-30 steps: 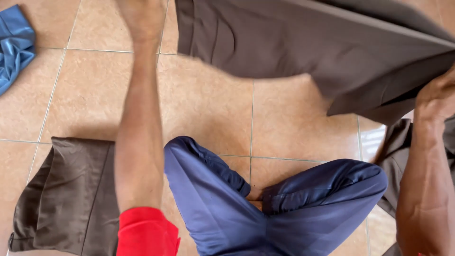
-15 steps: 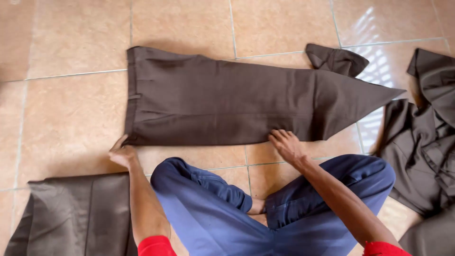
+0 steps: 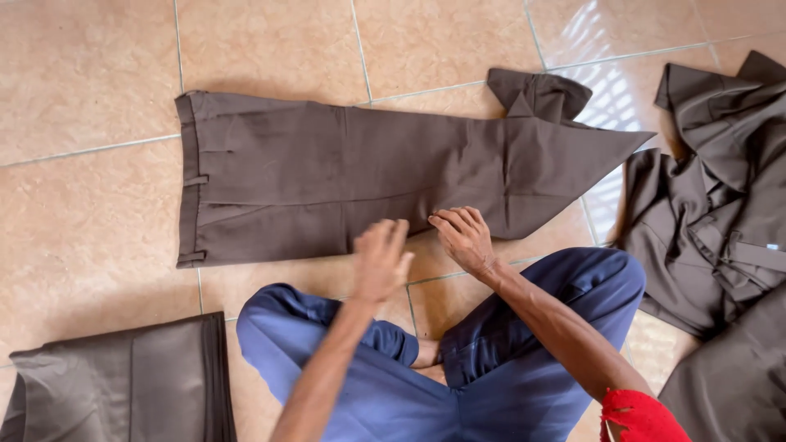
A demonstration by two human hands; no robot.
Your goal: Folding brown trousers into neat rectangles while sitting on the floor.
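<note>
Brown trousers (image 3: 344, 176) lie flat on the tiled floor (image 3: 82, 82), waistband to the left, legs running right into a folded point. Right hand (image 3: 463, 237) rests on the lower edge of the leg, fingers together and pressing the cloth – gripping nothing. Left hand (image 3: 381, 258) hovers just beside it, blurred, fingers loosely spread. A folded brown garment (image 3: 123, 381) sits bottom left – a heap of brown clothes (image 3: 720, 213) on the right
</note>
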